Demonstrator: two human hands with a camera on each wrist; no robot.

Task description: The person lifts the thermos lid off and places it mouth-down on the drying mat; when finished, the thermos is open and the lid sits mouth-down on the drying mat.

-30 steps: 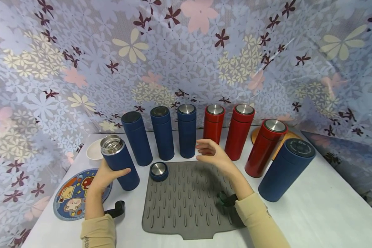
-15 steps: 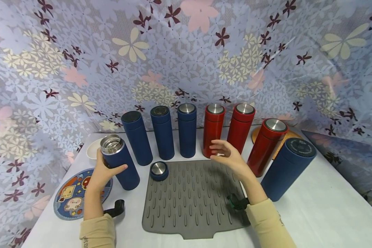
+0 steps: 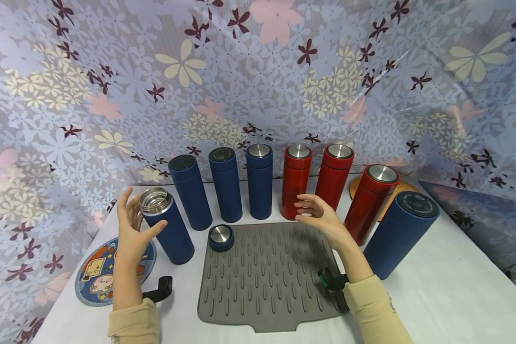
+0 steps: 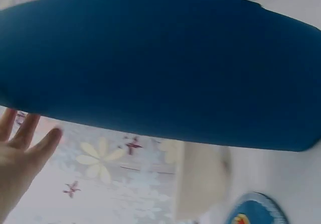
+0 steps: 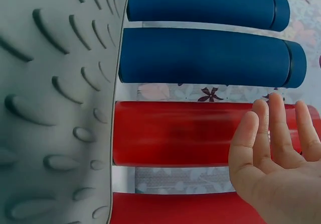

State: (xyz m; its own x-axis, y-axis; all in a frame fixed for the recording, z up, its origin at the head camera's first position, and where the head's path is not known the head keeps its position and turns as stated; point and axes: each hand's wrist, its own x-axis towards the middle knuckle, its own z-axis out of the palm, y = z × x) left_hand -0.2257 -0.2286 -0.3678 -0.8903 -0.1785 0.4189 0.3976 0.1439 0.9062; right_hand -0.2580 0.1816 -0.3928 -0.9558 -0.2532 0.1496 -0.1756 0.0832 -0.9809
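Observation:
An uncapped blue thermos flask (image 3: 169, 234) stands upright at the left, its bare steel neck showing. My left hand (image 3: 133, 234) is spread at its left side, fingers extended and thumb in front of it. The left wrist view has the flask (image 4: 160, 63) filling the upper part, with my left fingers (image 4: 47, 141) at its lower edge near the neck end. A blue cap (image 3: 220, 238) with a steel top lies on the grey mat (image 3: 258, 282). Over the mat's far right, my right hand (image 3: 324, 222) hovers with relaxed, slightly bent fingers, holding nothing, before a red thermos flask (image 3: 295, 186).
Blue flasks (image 3: 227, 186) stand along the back left. Two more red flasks (image 3: 334, 174) (image 3: 367, 205) and a wide blue flask (image 3: 397, 239) curve round the right. A wooden board (image 3: 387, 205) lies behind them. At far left is a round cartoon mat (image 3: 90, 286); beyond it, a cream dish (image 4: 203, 179).
My left hand has let go of the open blue flask and shifted slightly left and up, fingers spreading. My right hand has moved right, from near the blue flasks to before the red one.

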